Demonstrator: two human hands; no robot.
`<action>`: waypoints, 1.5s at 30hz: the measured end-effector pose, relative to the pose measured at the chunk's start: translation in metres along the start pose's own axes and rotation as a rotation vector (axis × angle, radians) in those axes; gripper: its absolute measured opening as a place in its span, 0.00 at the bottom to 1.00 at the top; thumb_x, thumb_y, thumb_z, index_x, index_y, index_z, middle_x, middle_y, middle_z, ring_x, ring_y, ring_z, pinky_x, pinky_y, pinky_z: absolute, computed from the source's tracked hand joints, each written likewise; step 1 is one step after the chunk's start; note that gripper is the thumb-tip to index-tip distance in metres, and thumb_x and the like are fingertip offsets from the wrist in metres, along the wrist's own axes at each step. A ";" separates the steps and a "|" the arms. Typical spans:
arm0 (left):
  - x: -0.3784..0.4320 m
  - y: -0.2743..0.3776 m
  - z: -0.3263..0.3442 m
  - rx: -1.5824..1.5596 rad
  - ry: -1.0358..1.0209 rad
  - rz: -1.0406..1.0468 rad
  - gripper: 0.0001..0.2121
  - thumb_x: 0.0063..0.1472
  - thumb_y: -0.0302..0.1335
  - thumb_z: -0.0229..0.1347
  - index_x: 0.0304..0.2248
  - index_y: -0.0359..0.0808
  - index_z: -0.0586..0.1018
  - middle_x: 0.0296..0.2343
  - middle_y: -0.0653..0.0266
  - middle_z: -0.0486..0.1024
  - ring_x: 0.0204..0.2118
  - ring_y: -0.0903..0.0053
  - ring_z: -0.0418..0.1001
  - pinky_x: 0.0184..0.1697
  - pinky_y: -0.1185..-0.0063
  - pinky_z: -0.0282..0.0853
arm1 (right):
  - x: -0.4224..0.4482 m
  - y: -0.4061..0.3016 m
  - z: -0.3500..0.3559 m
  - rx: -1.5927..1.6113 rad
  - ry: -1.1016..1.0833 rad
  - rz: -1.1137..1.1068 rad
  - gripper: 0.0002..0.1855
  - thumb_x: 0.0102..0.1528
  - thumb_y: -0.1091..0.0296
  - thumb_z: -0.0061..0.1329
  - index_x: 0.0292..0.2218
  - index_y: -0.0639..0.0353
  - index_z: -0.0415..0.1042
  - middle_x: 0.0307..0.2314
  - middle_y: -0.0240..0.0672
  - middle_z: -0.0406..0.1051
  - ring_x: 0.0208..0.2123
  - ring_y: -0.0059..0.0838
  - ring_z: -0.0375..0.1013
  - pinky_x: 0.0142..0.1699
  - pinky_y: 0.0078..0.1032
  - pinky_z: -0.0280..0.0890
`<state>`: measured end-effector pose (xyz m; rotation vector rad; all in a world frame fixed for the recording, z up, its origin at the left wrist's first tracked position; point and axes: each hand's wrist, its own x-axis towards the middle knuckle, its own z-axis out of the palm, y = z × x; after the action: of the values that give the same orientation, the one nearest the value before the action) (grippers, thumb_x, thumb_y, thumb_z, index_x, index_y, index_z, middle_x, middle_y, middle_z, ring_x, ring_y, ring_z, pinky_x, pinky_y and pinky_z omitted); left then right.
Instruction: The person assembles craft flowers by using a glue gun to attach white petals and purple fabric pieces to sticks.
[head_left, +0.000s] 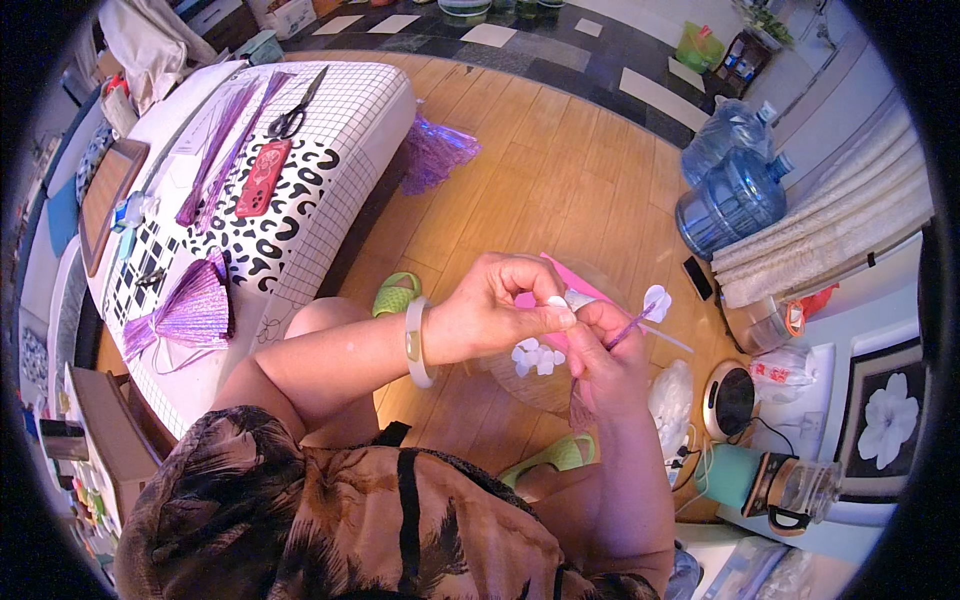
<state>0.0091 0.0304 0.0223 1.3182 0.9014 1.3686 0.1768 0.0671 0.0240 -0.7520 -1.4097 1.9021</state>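
Observation:
My left hand (491, 311), with a pale bangle (418, 343) at the wrist, pinches a small white petal-like piece (556, 301) between thumb and forefinger. Its fingertips meet those of my right hand (611, 367). That hand grips a thin purple wrapped stem (628, 330), whose end carries white rounded petals (657, 303). Past the knuckles juts a narrow pale strip (671, 339); what holds it is hidden. Below the hands, several loose white petals (537, 357) lie on a round stool-like surface (517, 386), beside a partly covered pink sheet (574, 274).
At left, a covered couch seat (367, 97) bears black scissors (296, 112), a red phone (264, 178), purple foil strips (225, 150) and a pleated purple bow (191, 311). Blue water jugs (731, 202), a glass kettle (806, 487) and a plastic bag (670, 401) stand at right.

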 end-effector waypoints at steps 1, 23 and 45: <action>0.000 -0.001 -0.001 0.008 -0.013 0.016 0.04 0.48 0.23 0.58 0.23 0.32 0.74 0.25 0.67 0.70 0.30 0.84 0.66 0.35 0.85 0.61 | 0.000 0.000 0.001 -0.004 -0.007 -0.001 0.06 0.52 0.72 0.42 0.23 0.59 0.63 0.12 0.22 0.60 0.14 0.11 0.56 0.19 0.10 0.48; 0.001 0.027 0.012 0.781 0.085 0.505 0.06 0.44 0.30 0.59 0.22 0.37 0.76 0.23 0.64 0.68 0.30 0.71 0.67 0.49 0.65 0.54 | -0.008 0.009 0.013 -0.015 0.133 -0.045 0.04 0.54 0.73 0.39 0.33 0.61 0.63 0.18 0.25 0.61 0.16 0.10 0.56 0.19 0.09 0.47; 0.016 0.001 0.002 0.557 0.102 0.363 0.05 0.42 0.27 0.60 0.18 0.38 0.76 0.27 0.66 0.71 0.35 0.72 0.64 0.43 0.73 0.54 | -0.004 0.014 0.019 0.354 0.075 -0.083 0.01 0.52 0.73 0.40 0.30 0.58 0.62 0.17 0.24 0.60 0.14 0.07 0.50 0.17 0.09 0.42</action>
<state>0.0127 0.0448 0.0279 1.9204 1.2114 1.5298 0.1627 0.0499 0.0161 -0.5765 -1.0041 1.9646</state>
